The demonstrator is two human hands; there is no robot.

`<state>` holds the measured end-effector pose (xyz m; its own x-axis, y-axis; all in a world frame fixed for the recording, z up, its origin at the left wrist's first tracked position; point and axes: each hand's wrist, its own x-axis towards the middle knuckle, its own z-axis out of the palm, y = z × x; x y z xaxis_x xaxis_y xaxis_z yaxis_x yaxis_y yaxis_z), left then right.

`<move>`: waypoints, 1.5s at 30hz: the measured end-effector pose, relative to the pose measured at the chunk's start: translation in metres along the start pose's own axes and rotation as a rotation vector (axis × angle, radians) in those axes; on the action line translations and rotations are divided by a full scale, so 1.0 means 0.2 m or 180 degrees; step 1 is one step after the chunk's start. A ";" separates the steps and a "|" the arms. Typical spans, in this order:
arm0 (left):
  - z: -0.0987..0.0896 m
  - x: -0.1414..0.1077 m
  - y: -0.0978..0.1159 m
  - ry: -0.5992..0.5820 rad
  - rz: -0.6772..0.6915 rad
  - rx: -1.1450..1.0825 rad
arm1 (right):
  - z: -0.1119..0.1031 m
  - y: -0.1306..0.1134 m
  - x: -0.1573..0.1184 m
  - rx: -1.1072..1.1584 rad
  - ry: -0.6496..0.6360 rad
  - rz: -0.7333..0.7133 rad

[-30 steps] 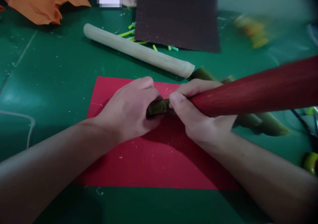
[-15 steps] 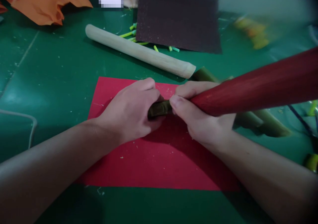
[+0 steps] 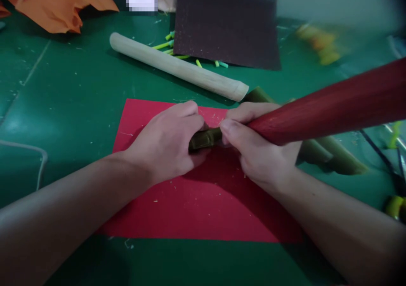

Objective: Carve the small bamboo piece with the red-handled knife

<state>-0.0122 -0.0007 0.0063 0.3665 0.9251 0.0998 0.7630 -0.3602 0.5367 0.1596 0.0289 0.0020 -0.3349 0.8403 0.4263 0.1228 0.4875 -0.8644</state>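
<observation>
My left hand is closed around a short dark-green bamboo piece, whose ringed part shows between the two hands. Gripped in my right hand is a thick, red, rod-like handle that slants up to the right edge. Its working end is hidden by the fingers. The right thumb presses close to the bamboo's right end. Beneath both hands lies a red sheet, sprinkled with small pale shavings.
A pale peeled bamboo length lies behind the hands. Farther back, a dark sheet covers several yellow-green sticks. Green bamboo pieces sit to the right. Crumpled orange paper is at the far left, on the green tabletop.
My right hand has shifted slightly rightward, baring a little more bamboo between the hands. The red handle's outer end sits slightly lower. My left hand stays almost still.
</observation>
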 end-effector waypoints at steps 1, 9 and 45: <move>0.00 0.00 0.00 -0.0014 -0.0010 -0.0005 | 0.00 0.00 0.00 -0.0003 -0.0068 -0.0016; 0.00 0.01 -0.02 0.0114 0.0028 -0.0037 | 0.00 0.00 -0.02 -0.0210 0.0145 -0.0107; 0.03 0.02 -0.01 0.0249 -0.0034 0.0158 | 0.00 0.03 0.02 0.0230 0.0522 0.0293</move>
<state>-0.0101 0.0024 0.0006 0.3167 0.9348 0.1605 0.7929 -0.3538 0.4961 0.1595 0.0363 -0.0018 -0.1679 0.9107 0.3773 0.0765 0.3936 -0.9161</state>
